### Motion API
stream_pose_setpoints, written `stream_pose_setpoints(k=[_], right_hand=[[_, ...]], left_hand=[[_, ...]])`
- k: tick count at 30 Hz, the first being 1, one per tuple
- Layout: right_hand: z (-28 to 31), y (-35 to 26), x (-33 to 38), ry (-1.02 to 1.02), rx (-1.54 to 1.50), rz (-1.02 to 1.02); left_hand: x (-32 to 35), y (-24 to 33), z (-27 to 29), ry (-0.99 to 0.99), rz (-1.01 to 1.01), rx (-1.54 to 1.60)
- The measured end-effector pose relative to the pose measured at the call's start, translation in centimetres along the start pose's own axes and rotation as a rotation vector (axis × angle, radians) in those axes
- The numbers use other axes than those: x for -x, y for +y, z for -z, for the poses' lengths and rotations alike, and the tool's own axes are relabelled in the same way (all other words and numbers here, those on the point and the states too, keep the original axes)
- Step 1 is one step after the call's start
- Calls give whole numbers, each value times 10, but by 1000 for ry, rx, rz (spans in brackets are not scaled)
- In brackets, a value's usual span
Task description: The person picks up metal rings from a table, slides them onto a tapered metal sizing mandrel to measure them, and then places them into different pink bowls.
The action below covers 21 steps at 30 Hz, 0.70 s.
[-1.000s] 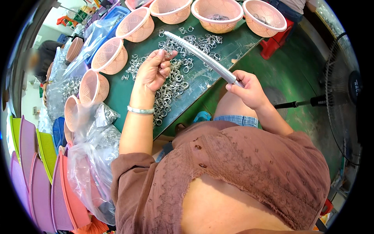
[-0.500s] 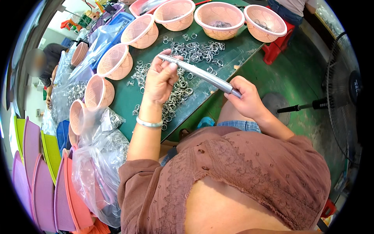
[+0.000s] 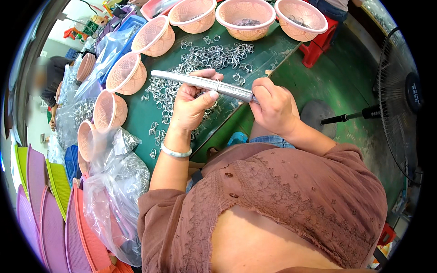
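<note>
A tapered metal ring mandrel [image 3: 175, 77] is held slantwise over the table's edge, its thin end to the left. My right hand [image 3: 276, 105] is closed round the thick handle end. Around the shaft sits a ring [image 3: 217, 85], and my left hand [image 3: 187, 109] pinches it between thumb and fingers from below. Part of that grip is hidden behind the mandrel. Loose silver-coloured rings [image 3: 214, 55] lie in heaps on the green table [image 3: 136, 111] just beyond and under my left hand.
Pink baskets [image 3: 246, 32] line the table's far and left edges, some with rings inside. Plastic bags of rings [image 3: 129, 170] lie at my left, beside stacked coloured baskets [image 3: 50, 218]. A standing fan [image 3: 400, 104] and a red stool [image 3: 314, 52] are on the right. Another person [image 3: 57, 75] is at far left.
The mandrel has shifted left and lies flatter. My left hand has slid along it toward the handle, and my right hand has turned, knuckles up. The whole view has shifted slightly.
</note>
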State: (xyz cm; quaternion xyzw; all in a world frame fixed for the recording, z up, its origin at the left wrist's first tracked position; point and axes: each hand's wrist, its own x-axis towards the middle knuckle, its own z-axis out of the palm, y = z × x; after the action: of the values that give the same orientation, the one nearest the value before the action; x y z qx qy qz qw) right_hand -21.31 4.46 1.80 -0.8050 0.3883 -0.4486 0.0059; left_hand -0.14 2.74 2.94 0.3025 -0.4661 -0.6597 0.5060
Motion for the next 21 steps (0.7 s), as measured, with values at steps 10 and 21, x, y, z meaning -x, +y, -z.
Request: stream_pose_setpoints(k=[10, 21], right_hand=[[18, 6, 2, -67, -267, -177], [68, 63, 66, 63, -973, -869]], left_hand=[[-13, -6, -18, 54, -34, -207], [-167, 23, -70, 220, 7, 55]])
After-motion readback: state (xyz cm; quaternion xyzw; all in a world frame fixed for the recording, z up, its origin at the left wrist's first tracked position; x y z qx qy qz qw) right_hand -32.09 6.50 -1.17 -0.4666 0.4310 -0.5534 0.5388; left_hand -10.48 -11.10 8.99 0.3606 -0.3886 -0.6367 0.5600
